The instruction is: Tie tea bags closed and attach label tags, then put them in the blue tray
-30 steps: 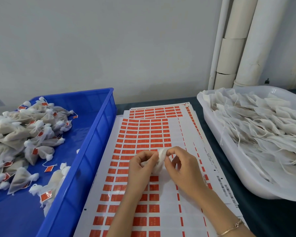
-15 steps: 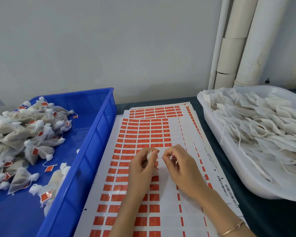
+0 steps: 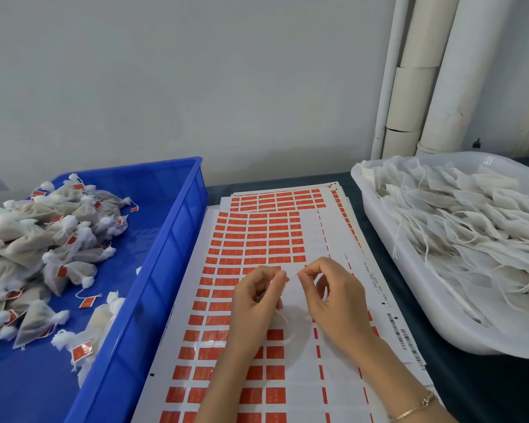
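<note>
Between the fingertips, a thin white string (image 3: 292, 277) is pinched by the left hand (image 3: 257, 300) and the right hand (image 3: 333, 300). The tea bag (image 3: 287, 323) sits just below them, over the label sheet (image 3: 257, 239). The blue tray (image 3: 171, 239) lies to the left and the white tub (image 3: 425, 300) to the right.

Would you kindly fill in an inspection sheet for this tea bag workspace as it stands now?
Surface: dark table, mostly covered by white sheets of red label stickers.
Job's things: blue plastic tray on the left holds tied, tagged tea bags; white plastic tub on the right holds untied white mesh bags.
Clutter: nothing seen.
Grippers: left hand and right hand each pinch a thin white string stretched between them, above the sheets.
Cables: nothing seen.
Surroundings: grey wall; white pipes in the right corner.
</note>
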Demonstrator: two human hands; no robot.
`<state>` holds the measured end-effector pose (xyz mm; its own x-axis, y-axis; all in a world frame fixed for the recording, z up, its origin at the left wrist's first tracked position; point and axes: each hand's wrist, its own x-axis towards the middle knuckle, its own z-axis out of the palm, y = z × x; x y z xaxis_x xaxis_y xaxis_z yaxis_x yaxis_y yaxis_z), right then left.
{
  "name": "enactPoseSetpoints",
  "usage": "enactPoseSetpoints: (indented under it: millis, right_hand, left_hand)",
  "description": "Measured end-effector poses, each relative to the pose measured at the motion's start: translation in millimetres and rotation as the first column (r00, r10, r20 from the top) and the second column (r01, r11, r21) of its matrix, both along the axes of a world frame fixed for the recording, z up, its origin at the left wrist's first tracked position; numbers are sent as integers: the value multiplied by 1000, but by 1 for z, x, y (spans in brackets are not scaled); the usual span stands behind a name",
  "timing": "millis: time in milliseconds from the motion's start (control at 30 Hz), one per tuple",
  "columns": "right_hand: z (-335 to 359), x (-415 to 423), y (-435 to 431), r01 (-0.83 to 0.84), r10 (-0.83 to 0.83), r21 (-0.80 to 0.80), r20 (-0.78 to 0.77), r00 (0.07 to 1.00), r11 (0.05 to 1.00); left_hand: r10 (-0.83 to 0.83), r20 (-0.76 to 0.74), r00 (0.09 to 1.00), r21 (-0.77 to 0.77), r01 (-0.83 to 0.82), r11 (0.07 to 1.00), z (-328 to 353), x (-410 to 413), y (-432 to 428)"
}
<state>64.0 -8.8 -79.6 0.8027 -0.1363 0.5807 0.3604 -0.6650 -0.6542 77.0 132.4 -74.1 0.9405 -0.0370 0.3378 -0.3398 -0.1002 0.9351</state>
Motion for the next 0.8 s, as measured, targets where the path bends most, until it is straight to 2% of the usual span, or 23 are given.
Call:
enactPoseSetpoints:
  millis: [400,800]
  right_hand:
    - [4,2,-7,147,-147,20,12,989,989]
    - [7,3,-10,176,-177,32,12,984,984]
  left_hand:
    - [16,-30,999,71,-14,997,0,-1,-2]
    - [56,-90,994,140,-43,989,-2,1,-1]
